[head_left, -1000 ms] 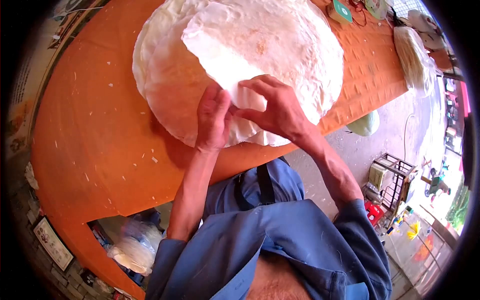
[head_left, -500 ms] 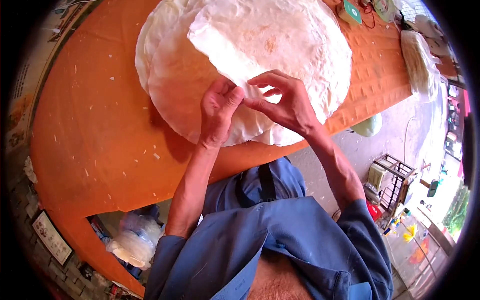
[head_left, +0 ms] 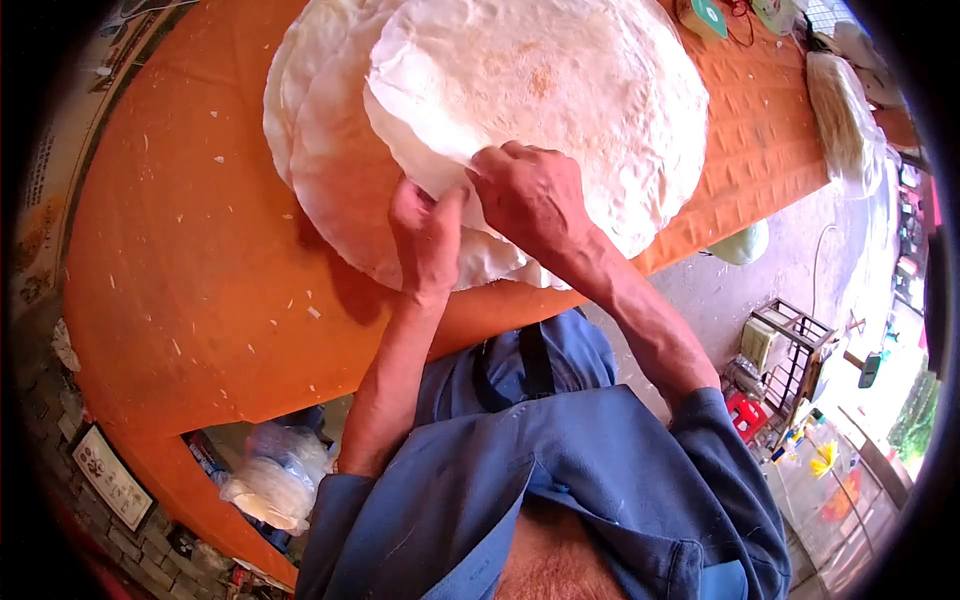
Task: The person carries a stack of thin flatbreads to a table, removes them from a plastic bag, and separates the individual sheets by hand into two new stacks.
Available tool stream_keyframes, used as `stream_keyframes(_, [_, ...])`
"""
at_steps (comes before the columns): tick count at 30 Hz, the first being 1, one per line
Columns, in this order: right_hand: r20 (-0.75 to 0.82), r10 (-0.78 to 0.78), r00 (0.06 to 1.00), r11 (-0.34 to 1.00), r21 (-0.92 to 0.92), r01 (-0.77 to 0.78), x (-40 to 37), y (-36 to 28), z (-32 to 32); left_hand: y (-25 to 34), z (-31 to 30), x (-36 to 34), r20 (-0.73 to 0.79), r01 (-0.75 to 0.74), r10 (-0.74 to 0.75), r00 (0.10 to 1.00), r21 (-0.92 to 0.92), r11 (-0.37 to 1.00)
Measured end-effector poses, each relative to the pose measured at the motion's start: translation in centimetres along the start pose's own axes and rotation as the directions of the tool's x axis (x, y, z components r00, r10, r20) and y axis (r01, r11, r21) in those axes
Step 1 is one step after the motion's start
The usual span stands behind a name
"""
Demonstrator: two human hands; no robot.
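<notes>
A stack of large, thin, round white sheets (head_left: 600, 110) lies on the orange-covered table (head_left: 190, 250), with a brownish patch on the top one. The near left edge of the top sheet is lifted and curled. My left hand (head_left: 430, 235) pinches this edge between thumb and fingers. Beside it, my right hand (head_left: 530, 195) is closed on the same edge, its back turned up and its fingertips hidden. Lower sheets spread out to the left beneath the raised edge.
A green and white box (head_left: 703, 18) and a plastic bag of pale strands (head_left: 845, 120) are at the table's far right. Below the table are a pale green round object (head_left: 740, 243), a metal rack (head_left: 790, 345) and plastic bags (head_left: 272, 480). Small white scraps dot the cloth.
My right hand has moved slightly left and turned over, its fingers closing on the sheet's edge. My left hand has shifted a little down and left.
</notes>
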State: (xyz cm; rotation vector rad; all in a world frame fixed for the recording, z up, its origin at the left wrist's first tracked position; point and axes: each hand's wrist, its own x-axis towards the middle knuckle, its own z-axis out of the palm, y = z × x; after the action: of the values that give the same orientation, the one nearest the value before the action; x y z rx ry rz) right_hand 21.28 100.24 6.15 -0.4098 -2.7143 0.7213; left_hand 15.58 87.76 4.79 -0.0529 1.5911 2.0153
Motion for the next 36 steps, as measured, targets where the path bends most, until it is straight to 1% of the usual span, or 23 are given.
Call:
stream_keyframes(1, [0.051, -0.04, 0.998, 0.999, 0.011, 0.039, 0.2, 0.6, 0.4, -0.4, -0.3, 0.4, -0.047, 0.102, -0.108, 0.993, -0.113, 0.988])
stream_keyframes(2, [0.021, -0.009, 1.0, 1.0, 0.001, 0.009, 0.8, 1.7, -0.4, -0.8, -1.1, 1.0, -0.07, 0.19, -0.207, 0.976, -0.2, 0.961])
stream_keyframes(3, [-0.004, 0.021, 1.0, 1.0, -0.004, -0.021, 1.4, 3.1, -1.9, -1.0, -1.8, 0.9, -0.043, 0.206, -0.225, 0.974, -0.261, 0.943])
stream_keyframes(5, [-0.147, 0.075, 0.986, 0.992, 0.109, -0.059, 3.8, 6.4, -7.7, -1.3, -2.8, 0.9, 0.027, 0.242, -0.251, 0.968, -0.381, 0.892])
stream_keyframes(7, [-0.052, 0.349, 0.936, 0.932, -0.084, -0.353, 6.2, 8.2, -15.1, -2.1, -4.5, 0.9, 0.042, 0.261, -0.263, 0.964, -0.344, 0.902])
stream_keyframes(8, [-0.092, 0.327, 0.941, 0.942, 0.106, -0.317, 6.6, 12.5, -18.1, -2.0, -4.7, 0.5, 0.046, 0.26, -0.261, 0.964, -0.352, 0.899])
stream_keyframes(10, [-0.185, 0.326, 0.927, 0.941, 0.153, -0.301, 8.0, 14.9, -21.7, -2.0, -5.0, 0.5, 0.039, 0.253, -0.254, 0.966, -0.32, 0.913])
stream_keyframes(11, [-0.233, 0.332, 0.914, 0.941, 0.018, -0.338, 9.4, 13.8, -23.6, -1.9, -5.4, 0.4, 0.019, 0.244, -0.249, 0.968, -0.277, 0.929])
stream_keyframes(13, [-0.331, 0.32, 0.888, 0.881, -0.24, -0.408, 11.9, 11.7, -26.9, -2.0, -6.4, 0.3, -0.041, 0.224, -0.234, 0.971, -0.168, 0.96])
stream_keyframes(15, [-0.431, 0.22, 0.875, 0.834, -0.382, -0.398, 11.2, 7.6, -28.2, -2.4, -7.2, 0.3, -0.11, 0.204, -0.208, 0.972, -0.039, 0.978])
stream_keyframes(17, [-0.429, -0.086, 0.899, 0.763, -0.609, -0.218, 10.9, 6.4, -29.3, -2.0, -7.3, 0.0, -0.138, 0.15, -0.14, 0.98, 0.062, 0.987])
stream_keyframes(18, [-0.434, -0.096, 0.896, 0.748, -0.625, -0.223, 10.4, 5.5, -29.1, -1.6, -7.3, -0.1, -0.15, 0.123, -0.105, 0.983, 0.114, 0.986])
stream_keyframes(19, [-0.437, -0.103, 0.894, 0.733, -0.64, -0.228, 9.8, 4.5, -28.7, -1.2, -7.2, -0.4, -0.136, 0.128, -0.119, 0.984, 0.065, 0.99])
stream_keyframes(20, [-0.336, -0.178, 0.925, 0.848, -0.529, -0.029, 8.7, 5.4, -28.2, -0.5, -6.9, -0.6, -0.122, 0.134, -0.131, 0.984, 0.013, 0.991])
stream_keyframes(22, [-0.194, -0.121, 0.974, 0.934, -0.354, 0.046, 4.9, 5.7, -23.9, -0.4, -6.5, -0.9, -0.09, 0.125, -0.132, 0.987, -0.088, 0.988])
stream_keyframes(24, [-0.017, -0.116, 0.993, 0.979, -0.171, 0.112, 1.7, 3.2, -16.3, -0.7, -6.6, -1.3, -0.057, 0.096, -0.108, 0.993, -0.183, 0.978])
stream_keyframes(26, [0.189, -0.187, 0.964, 0.981, -0.016, 0.193, -1.0, -0.9, -7.2, -0.5, -6.7, -2.4, 0.05, 0.146, -0.138, 0.989, -0.24, 0.96])
stream_keyframes(28, [0.346, -0.181, 0.92, 0.982, 0.017, 0.187, -3.2, -2.1, -2.1, -0.3, -6.8, -3.1, 0.164, 0.222, -0.176, 0.971, -0.337, 0.915])
stream_keyframes(29, [0.424, -0.122, 0.897, 0.991, 0.006, 0.132, -3.8, -2.2, -1.3, -0.5, -6.6, -3.1, 0.147, 0.214, -0.174, 0.974, -0.326, 0.921])
stream_keyframes(31, [0.295, -0.206, 0.933, 0.978, 0.039, 0.204, -3.9, -2.4, -1.9, -0.7, -6.9, -3.6, 0.152, 0.188, -0.157, 0.976, -0.218, 0.958])
stream_keyframes(34, [0.284, -0.189, 0.94, 0.974, -0.069, 0.217, -3.0, -4.3, -1.9, -1.7, -6.9, -3.7, 0.146, 0.215, -0.183, 0.972, -0.249, 0.944])
stream_keyframes(35, [0.281, -0.192, 0.94, 0.969, -0.095, 0.227, -2.8, -4.9, -1.5, -1.8, -7.0, -3.8, 0.187, 0.239, -0.193, 0.963, -0.267, 0.933])
stream_keyframes(36, [0.285, -0.215, 0.934, 0.973, -0.015, 0.229, -3.3, -5.1, -0.7, -1.8, -7.3, -3.9, 0.228, 0.265, -0.204, 0.952, -0.283, 0.922])
